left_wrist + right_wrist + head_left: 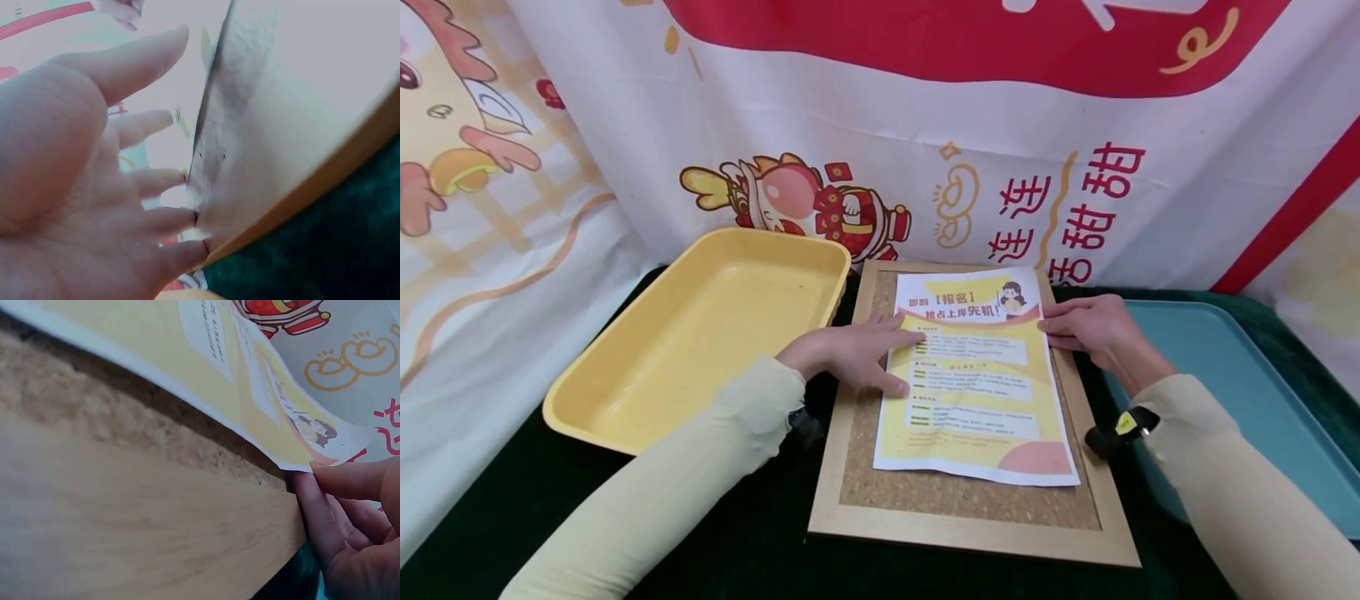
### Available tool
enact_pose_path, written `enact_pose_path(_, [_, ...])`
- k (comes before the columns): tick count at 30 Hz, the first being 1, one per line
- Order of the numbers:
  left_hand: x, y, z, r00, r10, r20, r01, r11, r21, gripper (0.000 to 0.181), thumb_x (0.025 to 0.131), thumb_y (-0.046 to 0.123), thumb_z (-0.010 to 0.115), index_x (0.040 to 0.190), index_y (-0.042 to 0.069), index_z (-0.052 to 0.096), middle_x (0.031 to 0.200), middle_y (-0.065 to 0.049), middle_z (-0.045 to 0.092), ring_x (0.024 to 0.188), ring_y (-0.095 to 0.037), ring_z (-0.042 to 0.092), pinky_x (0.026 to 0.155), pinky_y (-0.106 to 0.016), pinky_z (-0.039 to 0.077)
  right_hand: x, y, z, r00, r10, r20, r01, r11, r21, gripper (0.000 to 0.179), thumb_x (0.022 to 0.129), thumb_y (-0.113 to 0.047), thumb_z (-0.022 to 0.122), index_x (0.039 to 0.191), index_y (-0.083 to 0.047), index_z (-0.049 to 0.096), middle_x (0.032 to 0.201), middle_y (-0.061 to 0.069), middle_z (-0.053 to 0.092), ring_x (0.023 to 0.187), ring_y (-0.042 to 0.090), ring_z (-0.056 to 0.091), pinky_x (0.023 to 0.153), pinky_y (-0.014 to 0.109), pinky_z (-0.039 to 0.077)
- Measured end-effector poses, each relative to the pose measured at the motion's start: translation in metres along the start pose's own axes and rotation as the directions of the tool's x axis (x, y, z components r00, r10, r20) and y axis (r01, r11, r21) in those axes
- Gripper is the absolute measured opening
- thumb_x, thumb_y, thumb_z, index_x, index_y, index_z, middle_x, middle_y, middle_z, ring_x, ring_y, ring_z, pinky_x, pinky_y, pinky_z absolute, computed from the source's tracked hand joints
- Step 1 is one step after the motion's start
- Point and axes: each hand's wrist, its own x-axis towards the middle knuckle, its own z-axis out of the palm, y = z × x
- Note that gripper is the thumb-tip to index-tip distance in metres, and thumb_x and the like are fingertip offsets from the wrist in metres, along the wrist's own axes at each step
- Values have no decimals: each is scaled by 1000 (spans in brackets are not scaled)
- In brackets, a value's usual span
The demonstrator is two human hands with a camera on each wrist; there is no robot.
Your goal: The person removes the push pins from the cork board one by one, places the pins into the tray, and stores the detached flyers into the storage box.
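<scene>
A yellow-and-white printed poster (973,367) lies over a wood-framed corkboard (962,502), a little slanted. My left hand (859,352) rests at the poster's left edge with its fingers spread, and the left wrist view shows its straight fingers (147,130) there. On the opposite side, my right hand (1101,332) pinches the poster's right edge near the top between thumb and index finger. In the right wrist view that edge of the poster (156,356) stands slightly raised, with a shadow on the cork beneath.
To the left is a yellow tray (700,333), tilted toward the corkboard. A blue-green tray (1232,375) lies at the right, partly behind the right forearm. Dark green cloth (737,533) covers the table, and a printed white banner (865,108) hangs behind.
</scene>
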Motion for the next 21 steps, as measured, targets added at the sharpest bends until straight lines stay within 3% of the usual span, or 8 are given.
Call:
enact_pose_path(2, [-1, 0, -2, 999, -9, -39, 7, 998, -58, 86, 101, 38, 73, 171, 24, 25, 181, -7, 11, 167, -29, 10, 135, -53, 14, 1, -1, 1, 1000, 6, -2, -6, 1000, 3, 52, 105, -17, 68, 153, -2, 55, 152, 25, 56, 83, 2, 75, 85, 24, 62])
enact_pose_path(6, [-1, 3, -5, 985, -87, -146, 57, 979, -197, 90, 98, 29, 79, 170, 18, 27, 167, -7, 45, 147, -24, 43, 129, -49, 30, 0, -3, 3, 1000, 10, -3, -10, 1000, 1, 52, 105, -17, 67, 154, -3, 54, 153, 25, 56, 83, 2, 75, 85, 23, 62])
enact_pose_path(9, [-1, 6, -6, 968, -151, -199, 71, 930, -360, 86, 97, 19, 80, 168, 17, 31, 153, -9, 58, 139, -26, 53, 126, -51, 33, 1, -2, 3, 1000, 5, -1, -5, 1000, 15, 54, 105, -16, 67, 155, -2, 53, 154, 26, 54, 82, 1, 75, 85, 23, 62])
enact_pose_path(12, [0, 7, -7, 957, -191, -217, 47, 845, -533, 82, 97, 8, 77, 166, 13, 33, 151, -12, 60, 136, -27, 59, 124, -51, 37, 2, 0, 3, 1000, 3, -2, -3, 999, 38, 55, 105, -16, 67, 156, -1, 52, 154, 25, 54, 81, 0, 74, 86, 23, 62])
enact_pose_path(17, [-2, 10, -3, 936, -309, -169, 80, 653, -753, 86, 97, -1, 72, 169, 11, 26, 163, -17, 48, 141, -27, 55, 114, -45, 50, 3, 2, 1, 1000, 22, -12, -21, 997, 67, 57, 105, -18, 68, 157, -3, 50, 154, 23, 53, 81, 0, 74, 86, 23, 62])
enact_pose_path(19, [-4, 13, 1, 928, -341, -149, 90, 594, -799, 86, 96, -4, 71, 168, 10, 27, 161, -18, 49, 138, -25, 58, 105, -39, 56, 3, 3, 0, 999, 29, -12, -28, 997, 73, 58, 105, -18, 68, 158, -3, 49, 154, 22, 53, 81, 1, 75, 86, 23, 62])
enact_pose_path(21, [-7, 15, 6, 928, -345, -141, 79, 553, -829, 82, 95, -9, 69, 165, 8, 30, 153, -20, 57, 126, -24, 65, 93, -34, 59, 3, 3, -1, 999, 32, -9, -31, 997, 76, 58, 105, -18, 67, 158, -3, 48, 153, 22, 53, 81, 1, 75, 86, 24, 62])
